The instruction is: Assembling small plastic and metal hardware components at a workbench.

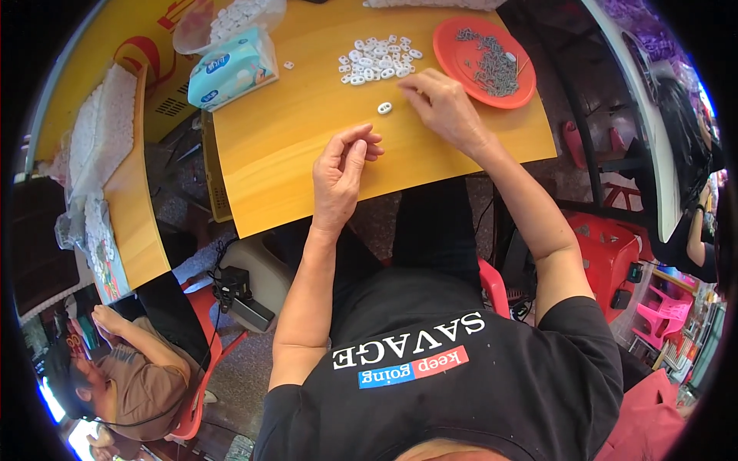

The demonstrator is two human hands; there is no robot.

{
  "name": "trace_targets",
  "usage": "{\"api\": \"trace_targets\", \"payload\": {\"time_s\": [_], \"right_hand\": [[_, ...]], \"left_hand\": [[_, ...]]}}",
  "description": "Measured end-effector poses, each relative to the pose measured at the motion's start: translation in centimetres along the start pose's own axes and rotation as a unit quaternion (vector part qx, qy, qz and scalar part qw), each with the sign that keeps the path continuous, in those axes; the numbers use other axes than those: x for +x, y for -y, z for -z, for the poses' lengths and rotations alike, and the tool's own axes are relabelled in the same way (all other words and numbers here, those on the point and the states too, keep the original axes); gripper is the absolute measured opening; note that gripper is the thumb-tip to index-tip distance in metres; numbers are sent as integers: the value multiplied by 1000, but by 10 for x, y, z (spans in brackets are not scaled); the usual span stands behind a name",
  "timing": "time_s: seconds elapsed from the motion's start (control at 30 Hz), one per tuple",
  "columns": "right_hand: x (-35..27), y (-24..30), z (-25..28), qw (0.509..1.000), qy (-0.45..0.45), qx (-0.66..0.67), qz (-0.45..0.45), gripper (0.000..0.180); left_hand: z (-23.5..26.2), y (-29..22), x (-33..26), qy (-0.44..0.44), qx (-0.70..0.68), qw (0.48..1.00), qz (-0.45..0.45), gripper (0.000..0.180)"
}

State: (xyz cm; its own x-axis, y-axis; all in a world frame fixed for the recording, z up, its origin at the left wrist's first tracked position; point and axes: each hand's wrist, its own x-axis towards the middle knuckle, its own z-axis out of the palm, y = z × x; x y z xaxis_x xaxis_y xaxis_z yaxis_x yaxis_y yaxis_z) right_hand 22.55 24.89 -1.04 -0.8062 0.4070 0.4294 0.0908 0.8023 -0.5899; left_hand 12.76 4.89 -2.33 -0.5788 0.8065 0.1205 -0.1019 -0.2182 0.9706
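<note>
My left hand [341, 177] hovers over the near part of the wooden table [284, 165], its fingers curled in and the thumb lying against them. Whatever it may hold is hidden. To its upper right, my right hand [447, 109] is above the table with bent fingers a little apart, and no object shows between them. A single white oval piece with two dark-centred holes [384, 108] lies between my hands. Just beyond the right fingertips spreads a loose pile of similar white pieces [377, 60]. Small grey metal parts [496, 69] lie in a red round tray [452, 38] beside the right hand.
A blue tissue pack [234, 71] and a clear bag of white pieces [237, 19] stand at the far left. One stray piece [288, 65] lies near the tissues. At left, a person [142, 369] sits by another table [138, 223]. A red stool [603, 257] stands right.
</note>
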Motion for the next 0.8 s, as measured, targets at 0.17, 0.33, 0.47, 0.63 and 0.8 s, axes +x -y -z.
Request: {"api": "trace_targets", "payload": {"time_s": [0.17, 0.33, 0.47, 0.63, 0.8], "right_hand": [[15, -6, -2, 991, -39, -116, -58, 16], [22, -3, -7, 970, 28, -209, -123, 18], [21, -3, -7, 970, 28, -191, -147, 14], [14, 0, -4, 977, 20, -170, -129, 12], [12, 12, 3, 974, 80, -175, -115, 12]], "left_hand": [[1, 0, 0, 1, -3, 1000, -1, 23], [1, -1, -1, 3, -5, 1000, -3, 23], [1, -1, -1, 4, -12, 1000, -2, 23], [1, -1, 0, 4, -13, 1000, -5, 23], [2, 0, -1, 1, -7, 1000, -8, 23]]}}
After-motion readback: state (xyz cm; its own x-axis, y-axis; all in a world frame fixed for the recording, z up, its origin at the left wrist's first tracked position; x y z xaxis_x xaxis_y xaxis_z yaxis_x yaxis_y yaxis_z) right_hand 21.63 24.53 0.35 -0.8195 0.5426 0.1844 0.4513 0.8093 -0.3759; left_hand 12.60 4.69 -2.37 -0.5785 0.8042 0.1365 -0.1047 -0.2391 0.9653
